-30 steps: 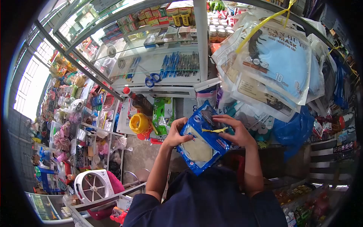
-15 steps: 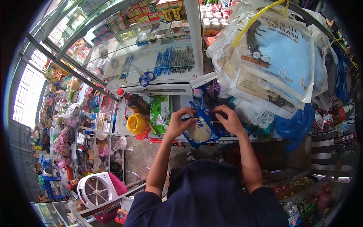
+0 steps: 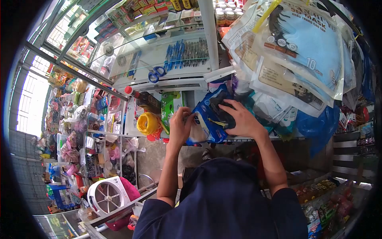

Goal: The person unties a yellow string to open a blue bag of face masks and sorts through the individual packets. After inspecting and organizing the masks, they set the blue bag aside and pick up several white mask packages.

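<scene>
A blue face-mask packet [image 3: 216, 130] with a pale beige mask showing in its window lies on the counter between my hands. My left hand [image 3: 181, 126] is closed, its fingertips pinching the left edge of this packet. My right hand [image 3: 244, 121] rests on the packet's right side, fingers apart over a dark item [image 3: 223, 112] that lies on the blue wrapping. A thin yellow tie [image 3: 217, 122] crosses the packet near my right thumb. Left of my hands is a green packet [image 3: 169, 105], partly covered by the left one.
A red-capped dark bottle [image 3: 145, 99] and a yellow container [image 3: 147, 123] stand left. Large mask bags [image 3: 302, 51] hang at the right, above a blue plastic bag [image 3: 318, 127]. A glass cabinet [image 3: 159, 81] with pens and blue scissors [image 3: 156, 74] rises behind the counter.
The mask packet has turned and shifted slightly left, showing more of the dark item. My right hand has come down onto it with fingers spread; my left hand has moved down along its edge.
</scene>
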`<state>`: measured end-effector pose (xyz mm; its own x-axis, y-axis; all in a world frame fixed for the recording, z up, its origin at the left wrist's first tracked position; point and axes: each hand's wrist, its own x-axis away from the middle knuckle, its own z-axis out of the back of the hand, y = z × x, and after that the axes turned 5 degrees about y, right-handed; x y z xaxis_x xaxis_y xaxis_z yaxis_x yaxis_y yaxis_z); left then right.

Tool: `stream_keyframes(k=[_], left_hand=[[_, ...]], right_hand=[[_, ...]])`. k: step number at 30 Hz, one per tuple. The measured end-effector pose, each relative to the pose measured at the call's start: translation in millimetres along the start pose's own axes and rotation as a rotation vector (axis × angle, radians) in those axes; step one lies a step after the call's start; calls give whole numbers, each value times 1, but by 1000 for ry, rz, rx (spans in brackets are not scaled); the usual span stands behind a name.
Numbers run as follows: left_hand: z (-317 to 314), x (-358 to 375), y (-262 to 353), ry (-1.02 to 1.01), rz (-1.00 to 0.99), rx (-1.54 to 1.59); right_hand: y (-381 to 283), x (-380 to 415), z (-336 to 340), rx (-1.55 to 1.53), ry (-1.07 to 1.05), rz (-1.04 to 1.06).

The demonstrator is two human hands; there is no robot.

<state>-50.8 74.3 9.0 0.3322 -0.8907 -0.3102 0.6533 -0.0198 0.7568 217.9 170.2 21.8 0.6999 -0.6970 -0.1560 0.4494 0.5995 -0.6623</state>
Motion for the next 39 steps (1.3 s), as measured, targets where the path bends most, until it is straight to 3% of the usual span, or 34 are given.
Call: stream_keyframes(k=[3,6,12,16,19,26,29,39], left_hand=[[14,-1,15,-80,85,53],[19,1,11,-100,-5,11],[43,12,3,-145,-33,-109],[53,21,-8,-129,52,-124],[56,27,-14,-108,69,-109],[60,41,-20,-19,125,-126],[58,44,-23,-1,112,-126],[51,50,-31,34,59,-147]], right_hand=[[8,-2,-20,22,67,125],[16,-20,-37,-294,113,184],[-5,-53,-47,219,139,443],[1,-73,-43,238,-69,374],[12,-79,-58,161,53,348],[19,-79,-41,93,-97,176],[22,-78,-39,12,13,249],[27,-65,-31,-74,-14,168]])
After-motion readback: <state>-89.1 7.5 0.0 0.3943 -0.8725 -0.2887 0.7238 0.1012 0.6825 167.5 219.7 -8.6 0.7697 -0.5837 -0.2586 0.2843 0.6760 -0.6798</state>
